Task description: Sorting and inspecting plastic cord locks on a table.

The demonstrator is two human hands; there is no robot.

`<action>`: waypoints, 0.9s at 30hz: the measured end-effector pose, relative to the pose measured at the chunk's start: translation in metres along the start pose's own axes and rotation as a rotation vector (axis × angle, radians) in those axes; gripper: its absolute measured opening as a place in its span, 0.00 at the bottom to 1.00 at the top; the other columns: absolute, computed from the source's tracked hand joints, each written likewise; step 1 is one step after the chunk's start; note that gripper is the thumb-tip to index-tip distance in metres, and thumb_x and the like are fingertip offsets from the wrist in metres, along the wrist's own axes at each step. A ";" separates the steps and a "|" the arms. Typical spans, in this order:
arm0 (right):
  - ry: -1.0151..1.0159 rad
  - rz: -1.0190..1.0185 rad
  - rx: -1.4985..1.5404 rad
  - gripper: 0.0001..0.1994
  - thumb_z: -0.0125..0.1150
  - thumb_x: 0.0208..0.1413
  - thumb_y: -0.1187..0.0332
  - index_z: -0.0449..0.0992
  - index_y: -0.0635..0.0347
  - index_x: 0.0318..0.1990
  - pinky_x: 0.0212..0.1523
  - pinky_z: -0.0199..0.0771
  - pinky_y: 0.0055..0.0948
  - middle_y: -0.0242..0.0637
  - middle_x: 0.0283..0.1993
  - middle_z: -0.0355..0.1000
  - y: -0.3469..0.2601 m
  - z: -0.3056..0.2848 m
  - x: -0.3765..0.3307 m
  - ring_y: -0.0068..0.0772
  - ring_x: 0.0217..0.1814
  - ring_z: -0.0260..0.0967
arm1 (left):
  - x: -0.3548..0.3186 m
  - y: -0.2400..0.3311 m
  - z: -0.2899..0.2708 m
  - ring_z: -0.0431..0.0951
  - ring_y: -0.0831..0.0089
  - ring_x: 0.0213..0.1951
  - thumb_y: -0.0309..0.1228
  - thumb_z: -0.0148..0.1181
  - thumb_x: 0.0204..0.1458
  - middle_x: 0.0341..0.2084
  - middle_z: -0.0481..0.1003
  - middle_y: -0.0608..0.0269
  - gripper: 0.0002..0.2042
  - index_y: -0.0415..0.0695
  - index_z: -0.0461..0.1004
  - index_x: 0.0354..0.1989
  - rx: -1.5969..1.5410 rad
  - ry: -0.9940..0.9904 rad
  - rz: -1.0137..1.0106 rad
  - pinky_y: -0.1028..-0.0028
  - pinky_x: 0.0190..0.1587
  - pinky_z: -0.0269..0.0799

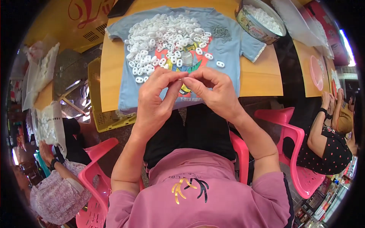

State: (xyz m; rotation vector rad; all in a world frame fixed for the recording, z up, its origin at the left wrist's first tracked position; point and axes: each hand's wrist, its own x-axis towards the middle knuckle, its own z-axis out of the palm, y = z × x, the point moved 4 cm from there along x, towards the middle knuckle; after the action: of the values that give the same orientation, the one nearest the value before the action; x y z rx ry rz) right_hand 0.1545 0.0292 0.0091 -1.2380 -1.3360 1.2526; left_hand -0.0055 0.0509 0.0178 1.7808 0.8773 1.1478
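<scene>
- Over the near edge of the wooden table [262, 81], I am seeing the left hand [157, 97] and the right hand [213, 91] meeting fingertip to fingertip, both curled in.
- Between those fingertips something very small is being pinched; I cannot make out what it is, though a pale sliver is showing where the thumbs are touching.
- Just beyond the hands, a light blue T-shirt [232, 45] is lying spread flat on the table, its printed front facing up.
- A heap of small white plastic rings [163, 34] is sitting on the shirt's chest, with a few loose ones [215, 60] trailing toward the right hand.
- A small pile of thin grey metal bits [220, 32] is resting on the shirt near its right shoulder.
- A round tin [258, 21] holding more white pieces is standing at the far right of the table, touching the shirt's sleeve.
- A yellow crate [102, 117] is sitting on the floor left of the table.
- Other people are sitting on pink chairs [300, 152] at both sides, their hands well apart from mine.
</scene>
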 end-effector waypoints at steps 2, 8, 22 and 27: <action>0.002 -0.106 -0.036 0.09 0.62 0.60 0.68 0.78 0.65 0.40 0.32 0.66 0.16 0.26 0.33 0.73 0.001 -0.002 -0.004 0.12 0.33 0.65 | -0.004 -0.004 0.004 0.75 0.77 0.35 0.20 0.60 0.54 0.31 0.74 0.63 0.09 0.36 0.76 0.43 -0.138 0.022 -0.109 0.78 0.38 0.71; 0.092 -0.175 0.023 0.08 0.59 0.61 0.70 0.77 0.66 0.42 0.33 0.68 0.18 0.29 0.37 0.72 0.008 -0.002 -0.010 0.16 0.34 0.66 | -0.011 -0.012 0.023 0.73 0.83 0.36 0.24 0.58 0.59 0.34 0.74 0.67 0.07 0.38 0.73 0.44 -0.532 0.089 -0.344 0.81 0.38 0.72; 0.298 -0.356 -0.807 0.06 0.63 0.54 0.72 0.79 0.63 0.38 0.32 0.69 0.26 0.37 0.32 0.73 0.004 -0.110 0.057 0.27 0.30 0.70 | -0.003 -0.032 0.032 0.73 0.85 0.32 0.26 0.56 0.60 0.33 0.77 0.66 0.06 0.38 0.72 0.42 -0.463 0.131 -0.417 0.82 0.35 0.71; 0.164 -0.467 -1.053 0.07 0.63 0.53 0.69 0.79 0.59 0.37 0.37 0.71 0.33 0.38 0.36 0.74 0.007 -0.104 0.079 0.41 0.36 0.73 | -0.006 -0.038 0.030 0.73 0.84 0.32 0.26 0.55 0.60 0.33 0.77 0.66 0.06 0.38 0.72 0.42 -0.457 0.081 -0.388 0.82 0.36 0.72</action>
State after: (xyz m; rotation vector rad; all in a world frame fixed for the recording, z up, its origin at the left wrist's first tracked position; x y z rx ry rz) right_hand 0.2503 0.1181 0.0092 -1.5058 -2.0882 0.0457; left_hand 0.0164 0.0539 -0.0262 1.1433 0.8763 1.0630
